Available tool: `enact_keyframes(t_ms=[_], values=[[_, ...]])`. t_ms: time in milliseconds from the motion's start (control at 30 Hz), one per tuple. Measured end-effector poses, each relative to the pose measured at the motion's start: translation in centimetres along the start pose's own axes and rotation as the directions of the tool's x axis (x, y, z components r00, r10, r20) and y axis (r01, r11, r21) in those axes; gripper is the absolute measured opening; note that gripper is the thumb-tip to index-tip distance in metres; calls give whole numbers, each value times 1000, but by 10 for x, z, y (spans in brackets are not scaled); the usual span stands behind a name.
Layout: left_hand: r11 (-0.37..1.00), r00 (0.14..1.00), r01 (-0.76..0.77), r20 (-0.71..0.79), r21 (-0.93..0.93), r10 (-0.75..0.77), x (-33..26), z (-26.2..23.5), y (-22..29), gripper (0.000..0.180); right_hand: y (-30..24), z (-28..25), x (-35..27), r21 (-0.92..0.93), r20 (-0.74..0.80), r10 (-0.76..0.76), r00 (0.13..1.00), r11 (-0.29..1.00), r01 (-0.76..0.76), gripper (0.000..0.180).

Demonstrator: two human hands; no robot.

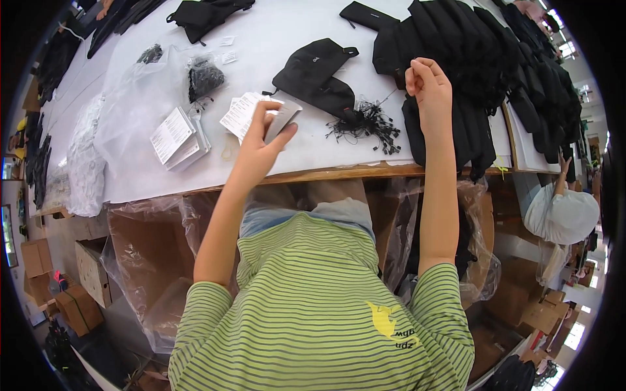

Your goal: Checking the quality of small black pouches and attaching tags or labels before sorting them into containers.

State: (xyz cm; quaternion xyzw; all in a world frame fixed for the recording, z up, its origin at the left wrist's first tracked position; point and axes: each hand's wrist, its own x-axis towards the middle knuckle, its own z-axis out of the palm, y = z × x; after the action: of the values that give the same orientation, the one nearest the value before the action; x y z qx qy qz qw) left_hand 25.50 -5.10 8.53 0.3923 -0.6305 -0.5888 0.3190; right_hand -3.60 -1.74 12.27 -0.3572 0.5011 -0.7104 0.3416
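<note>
My left hand (259, 146) has its thumb and fingers round a white card tag (282, 122), over a fanned stack of printed white tags (238, 115). Raised at the right, my right hand (430, 85) is pinched together beside the piled black pouches (450, 45); whatever lies between its fingertips is too small to make out. Between the two hands, a black fabric pouch (315, 75) rests on the white tabletop (261, 65). A tangle of black hang-tag strings (366, 129) lies at the pouch's near end.
Left on the table are another tag stack (179, 138), a clear plastic bag (134, 120) and a bagged black bundle (205, 78). Another black pouch (205, 16) lies farther back. Plastic-lined cartons (153, 241) stand below the table's wooden edge (339, 174). Someone in white (562, 212) is at far right.
</note>
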Motion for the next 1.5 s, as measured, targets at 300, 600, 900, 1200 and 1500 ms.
enact_keyframes(t_ms=[300,600,900,1200,1500], values=[[984,990,-133,-53,-114,128,-4,50,-12,23,14,0,-29,-678,-43,-342,939,700,224,12],[978,998,-64,-22,-201,61,-13,54,-8,22,-39,-14,-7,-876,181,-417,891,345,339,11],[981,989,-112,-110,-158,96,-24,61,0,19,-38,14,-57,-264,101,-46,994,962,71,6],[956,937,-293,-205,-12,284,-39,67,9,14,-1,51,-129,-459,140,0,990,886,65,5],[946,935,-323,-165,-31,314,-35,62,-1,21,12,53,-131,-475,92,-56,994,875,93,7]])
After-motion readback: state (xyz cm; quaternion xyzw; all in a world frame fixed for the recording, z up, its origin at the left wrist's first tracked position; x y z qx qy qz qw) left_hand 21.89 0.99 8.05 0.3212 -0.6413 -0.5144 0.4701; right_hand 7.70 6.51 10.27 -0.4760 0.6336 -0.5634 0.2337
